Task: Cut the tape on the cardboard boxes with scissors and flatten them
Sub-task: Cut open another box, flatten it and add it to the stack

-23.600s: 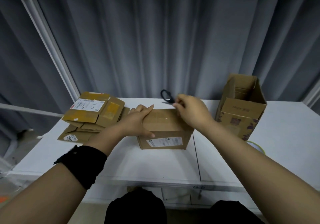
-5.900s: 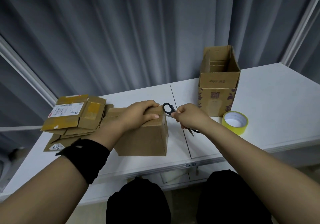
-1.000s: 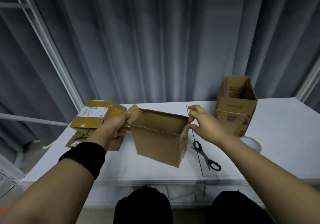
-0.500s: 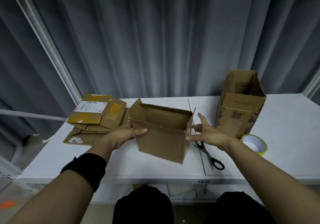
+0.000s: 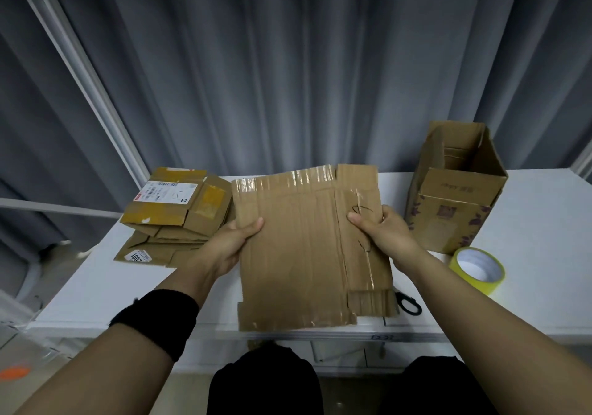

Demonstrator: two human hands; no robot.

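A flattened brown cardboard box point(image 5: 304, 248), with clear tape strips along its top edge and right side, is held up over the white table point(image 5: 96, 280). My left hand point(image 5: 232, 241) grips its left edge, thumb on the front. My right hand point(image 5: 381, 232) grips its right part, thumb on the front. The black scissors point(image 5: 408, 305) lie on the table under the box's lower right corner; only a handle loop shows. An open upright cardboard box point(image 5: 455, 200) stands at the right.
A stack of flattened boxes point(image 5: 173, 219) with shipping labels lies at the table's left. A yellow tape roll point(image 5: 477, 269) sits in front of the upright box. Grey curtains hang behind the table. My dark-clad knees show below the table edge.
The open box that both hands pressed from its sides is now collapsed flat and held facing me. It now covers most of the scissors.
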